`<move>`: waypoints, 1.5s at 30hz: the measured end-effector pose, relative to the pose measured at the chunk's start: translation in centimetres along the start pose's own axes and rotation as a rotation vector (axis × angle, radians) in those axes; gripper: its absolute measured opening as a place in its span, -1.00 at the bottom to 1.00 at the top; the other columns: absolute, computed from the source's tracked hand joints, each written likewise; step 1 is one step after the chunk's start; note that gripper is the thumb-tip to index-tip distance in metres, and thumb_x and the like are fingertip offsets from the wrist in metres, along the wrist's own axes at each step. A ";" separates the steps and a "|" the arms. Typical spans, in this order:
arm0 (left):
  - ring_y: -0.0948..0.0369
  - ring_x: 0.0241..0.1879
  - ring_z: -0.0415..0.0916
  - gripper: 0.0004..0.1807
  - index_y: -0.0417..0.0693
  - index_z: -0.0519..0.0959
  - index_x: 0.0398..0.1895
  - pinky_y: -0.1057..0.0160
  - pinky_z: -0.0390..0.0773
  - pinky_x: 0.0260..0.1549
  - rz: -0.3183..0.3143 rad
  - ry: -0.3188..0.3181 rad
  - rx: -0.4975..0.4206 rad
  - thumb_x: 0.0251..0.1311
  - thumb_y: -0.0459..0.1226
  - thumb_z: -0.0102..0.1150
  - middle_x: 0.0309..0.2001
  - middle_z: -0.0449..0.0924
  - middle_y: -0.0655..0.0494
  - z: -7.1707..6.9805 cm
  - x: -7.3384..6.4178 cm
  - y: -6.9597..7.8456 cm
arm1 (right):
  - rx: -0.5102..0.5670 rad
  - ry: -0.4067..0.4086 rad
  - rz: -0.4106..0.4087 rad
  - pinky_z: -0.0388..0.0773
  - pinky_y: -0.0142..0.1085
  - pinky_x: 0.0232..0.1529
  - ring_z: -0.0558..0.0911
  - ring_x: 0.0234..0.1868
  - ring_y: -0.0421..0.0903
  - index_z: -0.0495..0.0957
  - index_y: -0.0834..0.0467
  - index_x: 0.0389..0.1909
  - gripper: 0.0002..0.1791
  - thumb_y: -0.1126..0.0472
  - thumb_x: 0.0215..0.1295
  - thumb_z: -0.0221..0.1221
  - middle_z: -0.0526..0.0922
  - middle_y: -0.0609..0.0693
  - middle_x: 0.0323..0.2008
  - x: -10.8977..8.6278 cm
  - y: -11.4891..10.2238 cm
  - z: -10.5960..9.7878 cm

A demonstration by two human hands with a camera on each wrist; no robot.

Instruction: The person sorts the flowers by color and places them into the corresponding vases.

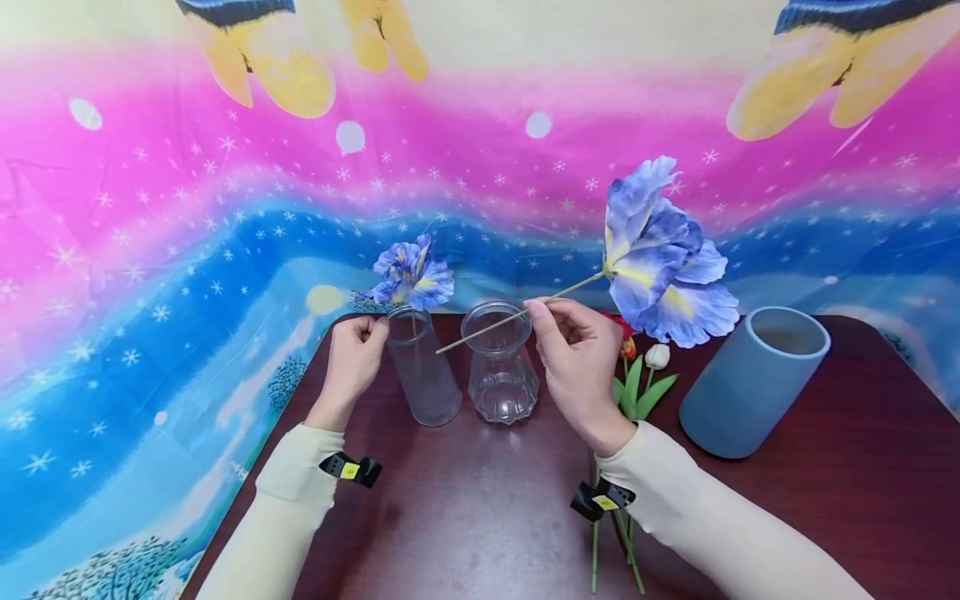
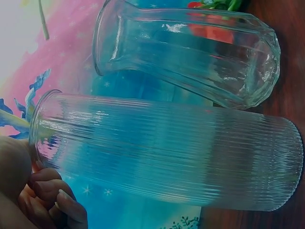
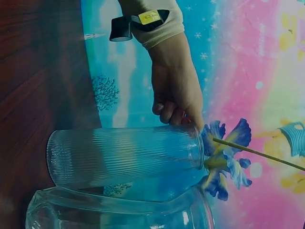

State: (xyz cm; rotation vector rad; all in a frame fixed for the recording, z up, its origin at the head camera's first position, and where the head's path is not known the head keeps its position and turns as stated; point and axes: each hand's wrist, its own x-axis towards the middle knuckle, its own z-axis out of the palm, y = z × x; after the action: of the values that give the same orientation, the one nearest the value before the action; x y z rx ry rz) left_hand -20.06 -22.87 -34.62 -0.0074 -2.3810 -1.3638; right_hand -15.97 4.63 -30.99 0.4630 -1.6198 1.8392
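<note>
My right hand (image 1: pixel 585 354) pinches the thin stem of a large blue-purple artificial iris (image 1: pixel 667 258). The bloom tilts up to the right, while the bare stem end points down-left, close to the ribbed vase's mouth. My left hand (image 1: pixel 352 358), fingers curled, grips the rim of this tall ribbed glass vase (image 1: pixel 427 375), as the left wrist view also shows. A second blue iris (image 1: pixel 414 273) stands in it, its bloom just over the rim. Between the hands is a shorter clear glass vase (image 1: pixel 504 387) with a flared mouth.
On the right of the dark wooden table (image 1: pixel 480 517) stands a blue-grey cylindrical vase (image 1: pixel 750 392). A white tulip (image 1: pixel 657 357) and red flowers (image 1: pixel 626 342) lie partly under my right forearm, stems toward me. A patterned cloth (image 1: pixel 480 183) hangs behind the table.
</note>
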 end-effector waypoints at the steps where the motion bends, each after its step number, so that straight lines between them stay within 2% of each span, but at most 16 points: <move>1: 0.33 -0.75 0.04 -0.52 -0.07 0.32 -0.77 0.33 0.10 -0.68 0.000 0.000 0.002 0.39 -0.27 0.04 -0.80 0.10 0.28 0.0 0.0 0.0 | -0.011 -0.003 -0.004 0.33 -0.49 -0.66 0.40 -0.72 -0.35 0.71 0.41 -0.31 -0.87 0.40 0.33 0.25 0.56 -0.29 -0.67 0.1 0.0 0.2; 6: 0.34 -0.76 0.03 -0.51 -0.07 0.30 -0.78 0.32 0.09 -0.69 0.010 -0.002 0.001 0.40 -0.28 0.04 -0.79 0.10 0.25 0.1 0.1 -0.2 | -0.062 -0.035 -0.009 0.34 -0.47 -0.65 0.40 -0.70 -0.34 0.72 0.38 -0.29 -0.87 0.37 0.33 0.26 0.63 -0.40 -0.53 0.3 0.0 0.7; 9: 0.34 -0.76 0.03 -0.52 -0.07 0.30 -0.78 0.33 0.08 -0.69 0.019 0.002 0.001 0.39 -0.28 0.04 -0.80 0.10 0.26 0.1 0.2 -0.2 | -0.054 -0.049 0.007 0.34 -0.48 -0.61 0.40 -0.65 -0.36 0.70 0.42 -0.27 -0.85 0.37 0.34 0.25 0.69 -0.37 -0.41 0.4 0.1 1.2; 15: 0.36 -0.76 0.02 -0.52 -0.08 0.30 -0.79 0.34 0.07 -0.67 0.033 0.009 0.015 0.38 -0.30 0.04 -0.80 0.09 0.28 0.2 0.3 -0.3 | -0.015 -0.066 0.032 0.43 -0.51 -0.49 0.51 -0.53 -0.42 0.68 0.44 -0.27 -0.85 0.38 0.35 0.23 0.76 0.16 -0.29 0.6 0.3 2.2; 19: 0.34 -0.75 0.03 -0.52 -0.09 0.31 -0.78 0.34 0.08 -0.67 0.027 0.008 0.014 0.38 -0.30 0.04 -0.80 0.10 0.28 0.1 0.3 -0.3 | -0.003 -0.107 0.056 0.47 -0.50 -0.42 0.55 -0.47 -0.42 0.68 0.42 -0.23 -0.83 0.36 0.39 0.20 0.73 0.32 -0.22 0.8 0.2 2.9; 26: 0.34 -0.76 0.04 -0.51 -0.08 0.31 -0.79 0.33 0.10 -0.68 0.023 0.000 0.018 0.39 -0.29 0.04 -0.80 0.10 0.26 0.0 0.2 -0.2 | -0.039 -0.197 0.131 0.45 -0.49 -0.36 0.52 -0.42 -0.35 0.68 0.36 -0.14 -0.80 0.30 0.44 0.16 0.71 0.25 -0.20 0.8 0.0 4.2; 34: 0.41 -0.79 0.01 -0.50 -0.07 0.29 -0.79 0.34 0.06 -0.70 0.030 0.008 0.004 0.39 -0.30 0.05 -0.80 0.09 0.26 0.1 0.1 -0.1 | -0.107 -0.210 -0.027 0.37 -0.44 -0.44 0.43 -0.50 -0.26 0.70 0.36 -0.17 -0.81 0.30 0.39 0.22 0.71 0.20 -0.33 0.6 1.0 5.8; 40: 0.34 -0.77 0.03 -0.51 -0.05 0.31 -0.78 0.34 0.07 -0.69 0.024 0.003 -0.012 0.40 -0.27 0.06 -0.81 0.09 0.30 0.2 0.2 -0.2 | -0.107 -0.232 -0.047 0.42 -0.39 -0.37 0.52 -0.42 -0.07 0.69 0.41 -0.26 -0.80 0.31 0.39 0.22 0.73 0.24 -0.26 0.4 1.6 6.7; 45: 0.35 -0.78 0.03 -0.52 -0.05 0.32 -0.76 0.34 0.08 -0.68 0.013 0.005 -0.008 0.41 -0.26 0.05 -0.80 0.08 0.30 0.2 0.2 -0.4 | -0.172 -0.269 -0.002 0.43 -0.38 -0.31 0.57 -0.35 -0.05 0.71 0.36 -0.21 -0.76 0.24 0.43 0.20 0.75 0.19 -0.21 0.2 2.1 7.1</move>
State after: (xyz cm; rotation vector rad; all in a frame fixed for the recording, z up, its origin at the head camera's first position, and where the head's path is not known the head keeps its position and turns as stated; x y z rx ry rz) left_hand -20.40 -22.96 -34.91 -0.0214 -2.3677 -1.3659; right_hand -18.51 -2.33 -31.19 0.6565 -1.9366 1.6723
